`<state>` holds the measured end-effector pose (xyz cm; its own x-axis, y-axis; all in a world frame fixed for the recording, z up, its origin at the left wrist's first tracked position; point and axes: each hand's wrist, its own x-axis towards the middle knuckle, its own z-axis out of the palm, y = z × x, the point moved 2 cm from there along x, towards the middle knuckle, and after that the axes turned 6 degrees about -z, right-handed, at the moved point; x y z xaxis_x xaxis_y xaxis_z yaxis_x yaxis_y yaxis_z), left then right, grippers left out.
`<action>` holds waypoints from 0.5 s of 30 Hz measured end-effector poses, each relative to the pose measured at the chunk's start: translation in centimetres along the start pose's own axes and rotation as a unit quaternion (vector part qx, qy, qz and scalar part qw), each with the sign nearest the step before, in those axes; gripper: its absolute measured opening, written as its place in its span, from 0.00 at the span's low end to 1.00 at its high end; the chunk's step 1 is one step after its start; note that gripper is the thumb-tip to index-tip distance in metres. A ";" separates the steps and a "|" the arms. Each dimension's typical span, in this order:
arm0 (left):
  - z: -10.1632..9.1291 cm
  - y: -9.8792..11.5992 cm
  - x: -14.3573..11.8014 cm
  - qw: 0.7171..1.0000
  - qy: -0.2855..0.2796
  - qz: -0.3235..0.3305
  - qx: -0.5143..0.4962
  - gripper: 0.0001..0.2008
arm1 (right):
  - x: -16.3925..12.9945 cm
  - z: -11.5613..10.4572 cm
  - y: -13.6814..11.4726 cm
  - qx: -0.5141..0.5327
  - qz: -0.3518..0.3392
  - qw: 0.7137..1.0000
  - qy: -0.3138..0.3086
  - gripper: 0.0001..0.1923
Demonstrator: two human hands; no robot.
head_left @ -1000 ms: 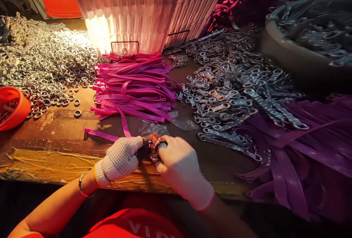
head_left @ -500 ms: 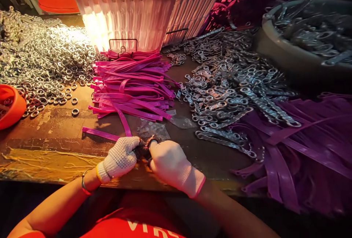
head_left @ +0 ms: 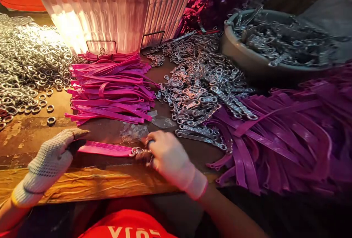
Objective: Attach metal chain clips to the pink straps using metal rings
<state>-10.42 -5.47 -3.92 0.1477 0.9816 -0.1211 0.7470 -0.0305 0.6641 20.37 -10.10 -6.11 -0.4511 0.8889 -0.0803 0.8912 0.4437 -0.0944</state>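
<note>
Pink strap (head_left: 106, 149), one, left hand (head_left: 49, 161) pinching its end; right hand (head_left: 165, 154) gripping one metal ring (head_left: 134, 152)

Strap: pink strap (head_left: 106, 149) lies flat along the table's front edge, pulled out straight, left to right.
Left end: pinched in the gloved left hand (head_left: 51, 159).
Right end: carries a small metal ring (head_left: 134, 152), held in the gloved right hand (head_left: 166, 155).
Surface: glossy, faintly embossed.
</note>
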 end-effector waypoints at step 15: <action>9.1 5.1 0.2 0.627 -0.201 -0.346 -0.668 0.07 | 0.7 1.9 9.9 -0.178 0.052 0.979 0.087 0.10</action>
<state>-0.63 -7.11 -7.30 0.4398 0.5376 -0.7194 -0.4478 0.8256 0.3432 28.78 -5.29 -8.99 -0.3689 0.9240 0.1012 0.9065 0.3335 0.2589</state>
